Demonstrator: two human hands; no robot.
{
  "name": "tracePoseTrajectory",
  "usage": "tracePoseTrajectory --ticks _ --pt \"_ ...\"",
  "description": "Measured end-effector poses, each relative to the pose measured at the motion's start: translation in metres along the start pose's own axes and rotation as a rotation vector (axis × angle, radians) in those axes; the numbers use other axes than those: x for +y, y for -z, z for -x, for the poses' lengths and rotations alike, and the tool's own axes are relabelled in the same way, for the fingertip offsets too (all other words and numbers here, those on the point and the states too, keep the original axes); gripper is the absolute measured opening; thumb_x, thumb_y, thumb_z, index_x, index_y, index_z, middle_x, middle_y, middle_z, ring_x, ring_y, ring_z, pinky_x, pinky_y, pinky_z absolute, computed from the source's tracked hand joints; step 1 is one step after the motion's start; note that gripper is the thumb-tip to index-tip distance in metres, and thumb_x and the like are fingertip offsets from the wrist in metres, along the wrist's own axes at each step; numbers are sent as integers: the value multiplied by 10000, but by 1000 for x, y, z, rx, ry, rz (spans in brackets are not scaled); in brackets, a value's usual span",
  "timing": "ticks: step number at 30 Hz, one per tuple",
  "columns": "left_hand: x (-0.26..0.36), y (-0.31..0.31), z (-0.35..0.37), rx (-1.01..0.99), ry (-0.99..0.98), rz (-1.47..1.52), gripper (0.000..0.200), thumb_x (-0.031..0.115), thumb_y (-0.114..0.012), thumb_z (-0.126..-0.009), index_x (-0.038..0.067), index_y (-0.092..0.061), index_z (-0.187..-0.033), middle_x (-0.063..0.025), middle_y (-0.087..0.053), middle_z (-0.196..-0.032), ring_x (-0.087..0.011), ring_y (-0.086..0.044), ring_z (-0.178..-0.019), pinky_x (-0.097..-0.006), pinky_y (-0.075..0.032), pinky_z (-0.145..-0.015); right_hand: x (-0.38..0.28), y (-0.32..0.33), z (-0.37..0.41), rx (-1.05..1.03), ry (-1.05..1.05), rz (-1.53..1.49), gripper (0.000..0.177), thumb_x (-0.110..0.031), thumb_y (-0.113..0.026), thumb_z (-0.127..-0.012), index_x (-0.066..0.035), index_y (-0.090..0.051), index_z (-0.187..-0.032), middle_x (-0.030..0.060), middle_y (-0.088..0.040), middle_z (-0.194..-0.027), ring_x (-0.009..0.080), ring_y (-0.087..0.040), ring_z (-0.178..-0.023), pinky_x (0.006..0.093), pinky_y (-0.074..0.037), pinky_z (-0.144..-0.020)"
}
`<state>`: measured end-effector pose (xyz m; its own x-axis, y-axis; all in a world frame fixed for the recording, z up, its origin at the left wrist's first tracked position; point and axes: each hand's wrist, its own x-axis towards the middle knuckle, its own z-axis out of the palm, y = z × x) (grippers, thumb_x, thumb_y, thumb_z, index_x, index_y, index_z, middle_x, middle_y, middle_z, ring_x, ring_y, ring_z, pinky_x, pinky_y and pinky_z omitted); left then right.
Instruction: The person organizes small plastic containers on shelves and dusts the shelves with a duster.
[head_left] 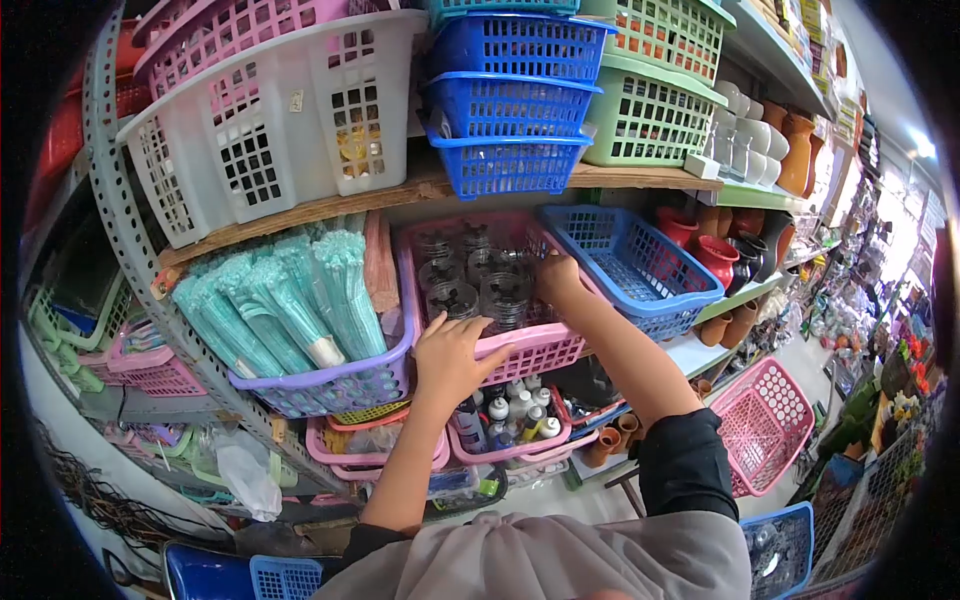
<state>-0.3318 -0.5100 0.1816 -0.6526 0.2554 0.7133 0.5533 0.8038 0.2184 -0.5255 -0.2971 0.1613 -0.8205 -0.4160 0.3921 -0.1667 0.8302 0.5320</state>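
Head view shows both hands at the pink basket (535, 352) on the middle shelf. The left hand (452, 358) lies on its front rim, with the fingers bent over the edge and into the basket, so it holds the rim; the thumb is hidden. The right hand (558, 280) is closed at the right rim, higher and deeper than the left one, but I cannot tell whether it grips the rim or one of the glasses (503, 296). The glasses stand upright and close together just beyond the left fingers. Just beside the right hand, on its outer side, is a tilted blue basket (640, 270). Left of the left hand is a purple basket (345, 385) with teal brushes (290, 300), and under the left wrist are small bottles (518, 408).

By my judgement, the step in hand is taking hold of the pink basket at two sides. To move it would call for a slow, level pull, because the glasses are loose and other baskets sit close on both sides.

For writing, a small sticker (296, 100) on the white basket (200, 170) above is too small to read. No brand is legible.
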Motion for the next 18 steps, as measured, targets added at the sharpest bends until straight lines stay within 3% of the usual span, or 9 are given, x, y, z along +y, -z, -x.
tracePoseTrajectory --ticks 4,11,14,16,18 --pt "1 2 0 24 -24 28 435 425 -686 -776 70 -675 -1027 -112 -687 -1029 -266 -641 -971 -430 -401 -1012 1 13 2 -165 6 -68 307 -334 -604 -780 -92 -717 -930 167 -691 -961 262 -674 -890 356 -537 -685" --pt "3 2 -1 54 -43 26 400 382 -695 -765 67 -669 -1010 -128 -684 -956 -291 -636 -926 -440 -410 -989 1 26 11 -72 -92 -212 200 -237 -585 -774 -112 -736 -814 139 -704 -889 261 -698 -804 379 -546 -651" --pt "4 2 -1 76 -60 21 416 404 -709 -757 59 -678 -987 -128 -689 -942 -279 -643 -917 -432 -415 -981 2 24 11 22 -155 -283 199 -219 -574 -776 -105 -736 -800 132 -705 -870 270 -698 -794 389 -550 -656" --pt "7 5 -1 74 -67 34 403 395 -708 -761 60 -677 -983 -126 -690 -936 -285 -644 -909 -436 -413 -981 10 38 13 -38 -142 -340 227 -199 -566 -781 -70 -717 -890 159 -687 -938 298 -689 -799 419 -549 -649" --pt "7 4 -1 76 -34 45 391 386 -702 -770 59 -676 -982 -125 -690 -938 -286 -644 -912 -438 -413 -979 13 40 14 141 -238 -489 208 -182 -586 -793 -83 -701 -936 159 -658 -1054 281 -676 -896 387 -553 -723"
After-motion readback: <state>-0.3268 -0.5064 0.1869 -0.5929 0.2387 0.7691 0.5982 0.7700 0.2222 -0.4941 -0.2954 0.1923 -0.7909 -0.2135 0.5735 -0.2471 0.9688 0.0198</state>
